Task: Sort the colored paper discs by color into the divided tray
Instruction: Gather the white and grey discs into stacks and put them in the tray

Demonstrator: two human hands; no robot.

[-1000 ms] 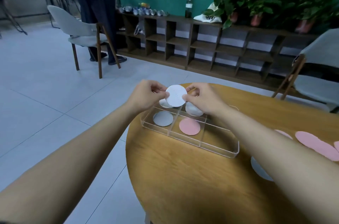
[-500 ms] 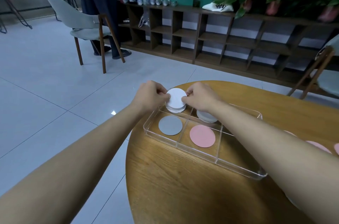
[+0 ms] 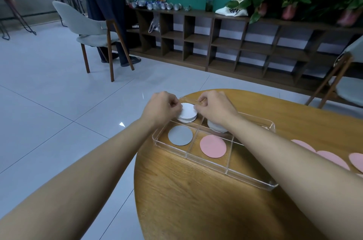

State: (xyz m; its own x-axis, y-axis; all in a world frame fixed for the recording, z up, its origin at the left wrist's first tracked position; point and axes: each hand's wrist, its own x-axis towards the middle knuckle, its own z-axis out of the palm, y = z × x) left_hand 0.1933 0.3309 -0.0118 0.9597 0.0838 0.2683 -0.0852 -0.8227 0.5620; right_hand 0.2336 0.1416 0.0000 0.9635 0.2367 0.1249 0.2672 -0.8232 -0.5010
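Change: white disc [image 3: 187, 108] lowered onto white stack [image 3: 185, 120], upper-left compartment of tray [image 3: 253, 182].
Fingers: left hand [image 3: 162, 109] and right hand [image 3: 215, 109] pinched its edges.
Meaning: release pending.

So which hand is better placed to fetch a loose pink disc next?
Right, probably. The right hand and left hand both pinch the white disc over the tray, but the loose pink discs lie on the table on the right; the left hand would have to cross the tray.
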